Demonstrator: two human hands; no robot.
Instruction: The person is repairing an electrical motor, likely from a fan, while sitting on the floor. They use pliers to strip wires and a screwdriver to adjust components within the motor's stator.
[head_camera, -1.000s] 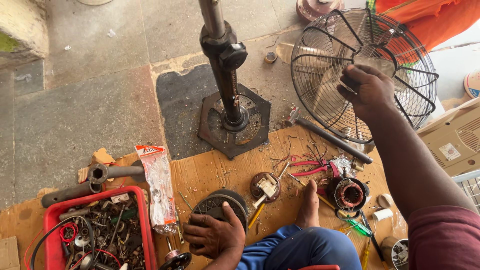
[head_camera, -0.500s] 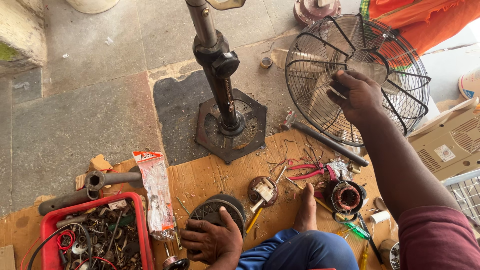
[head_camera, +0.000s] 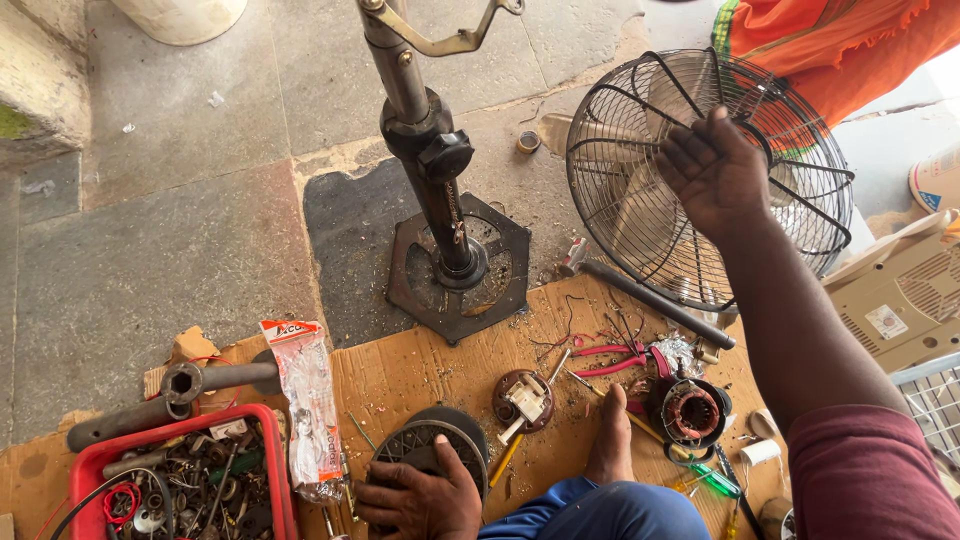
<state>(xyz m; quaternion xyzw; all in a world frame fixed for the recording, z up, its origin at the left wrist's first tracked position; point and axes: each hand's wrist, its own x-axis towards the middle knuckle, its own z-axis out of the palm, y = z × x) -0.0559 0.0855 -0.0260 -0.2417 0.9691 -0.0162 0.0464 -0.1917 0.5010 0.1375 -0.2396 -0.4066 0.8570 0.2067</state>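
My right hand (head_camera: 715, 170) reaches out to a round black wire fan guard (head_camera: 620, 200) standing on the floor, and its fingers grip the guard's wires near the hub. My left hand (head_camera: 425, 497) lies low at the bottom edge, fingers curled over a black round motor cover (head_camera: 430, 435) on the cardboard sheet (head_camera: 400, 370). My bare foot (head_camera: 610, 440) rests on the cardboard between a small round switch part (head_camera: 522, 397) and a copper-wound motor stator (head_camera: 690, 410).
A dark fan stand (head_camera: 430, 160) rises from its base plate (head_camera: 420, 290) ahead. A red tray (head_camera: 95, 460) of metal parts and a plastic packet (head_camera: 310, 400) sit at the left. Red-handled pliers (head_camera: 610, 360), a metal rod (head_camera: 655, 300) and a person in orange cloth (head_camera: 830, 50) are on the right.
Both hands stay where they were, the right on the guard, the left on the round cover. The view has shifted a little, so the stand and guard appear slightly lower.
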